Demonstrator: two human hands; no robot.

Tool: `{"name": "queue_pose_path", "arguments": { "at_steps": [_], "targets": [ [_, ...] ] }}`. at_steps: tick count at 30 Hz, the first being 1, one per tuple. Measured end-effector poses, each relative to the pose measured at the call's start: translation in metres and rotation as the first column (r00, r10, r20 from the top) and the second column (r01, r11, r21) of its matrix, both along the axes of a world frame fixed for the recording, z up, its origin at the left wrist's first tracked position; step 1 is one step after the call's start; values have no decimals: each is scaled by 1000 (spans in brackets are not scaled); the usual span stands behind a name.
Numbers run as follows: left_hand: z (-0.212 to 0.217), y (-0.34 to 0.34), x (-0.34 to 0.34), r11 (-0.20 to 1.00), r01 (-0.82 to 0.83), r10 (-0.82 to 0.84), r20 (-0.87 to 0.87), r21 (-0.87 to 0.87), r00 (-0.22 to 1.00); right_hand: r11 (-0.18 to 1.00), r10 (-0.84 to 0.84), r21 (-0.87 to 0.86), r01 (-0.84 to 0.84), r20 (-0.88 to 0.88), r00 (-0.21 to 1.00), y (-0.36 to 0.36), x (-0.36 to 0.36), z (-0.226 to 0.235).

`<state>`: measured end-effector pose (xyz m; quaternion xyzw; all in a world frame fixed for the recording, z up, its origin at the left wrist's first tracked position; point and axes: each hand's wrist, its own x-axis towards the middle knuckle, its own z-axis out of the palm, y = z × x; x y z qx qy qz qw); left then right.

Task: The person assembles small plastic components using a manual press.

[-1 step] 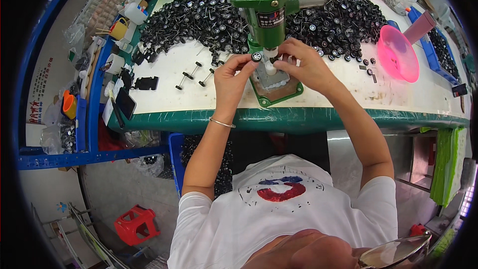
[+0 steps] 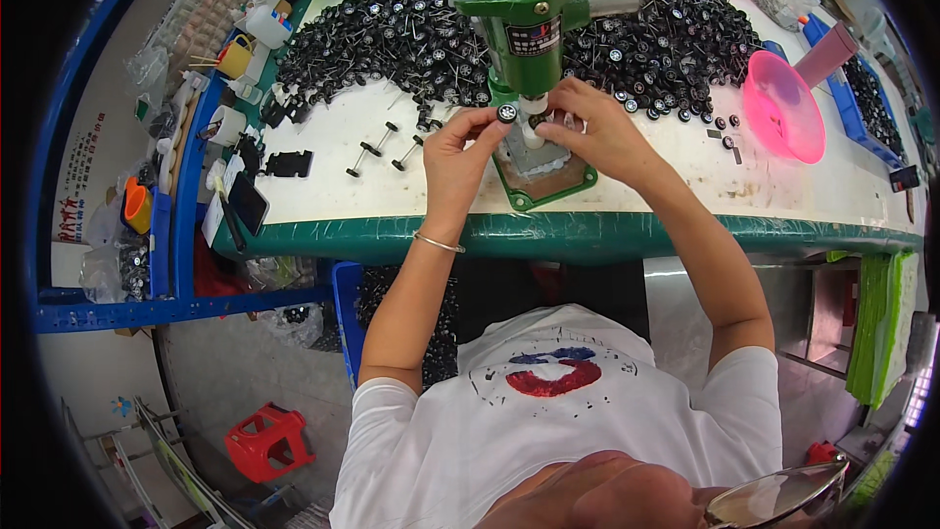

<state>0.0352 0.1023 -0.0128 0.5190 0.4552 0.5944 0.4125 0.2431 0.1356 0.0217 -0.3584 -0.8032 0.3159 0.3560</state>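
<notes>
My left hand (image 2: pixel 464 145) pinches a small black toy wheel (image 2: pixel 506 113) with a silver spoked hub between thumb and fingertips, just left of the press head. On the other side, my right hand (image 2: pixel 594 129) has its thumb and fingers closed around a small dark wheel (image 2: pixel 537 121) at the white post (image 2: pixel 532 137). The fingers partly hide that wheel. Above the post stands the green hand press (image 2: pixel 529 49), its ram tip close over my fingertips. Its green-rimmed base (image 2: pixel 558 186) rests on the table under both hands.
Heaps of black wheels with axles (image 2: pixel 392 29) lie behind the press. Two wheel-and-axle sets (image 2: pixel 370 149) and a flat black part (image 2: pixel 290 164) lie to the left. A pink basket (image 2: pixel 781 108) stands to the right. The green padded table edge (image 2: pixel 627 237) runs in front.
My left hand has shifted slightly right with its wheel. My right thumb and fingers have moved a little, and a dark wheel now shows between them at the white post.
</notes>
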Motion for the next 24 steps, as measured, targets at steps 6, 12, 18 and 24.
{"name": "queue_pose_path", "arguments": {
  "at_steps": [6,12,18,24],
  "targets": [
    [0,-1,1,1000,-5,4,17,17,1000,976,20,-215,-25,-27,999,0,-4,-8],
    [5,0,8,998,26,-25,-28,63,999,982,-7,-191,-3,-49,999,-1,-1,-16],
    [9,2,22,991,73,-67,-58,111,996,971,-208,-175,161,-300,931,19,24,9],
    [4,12,30,986,163,-166,192,34,967,969,-236,-192,156,-522,820,87,62,90]
  ]
}}
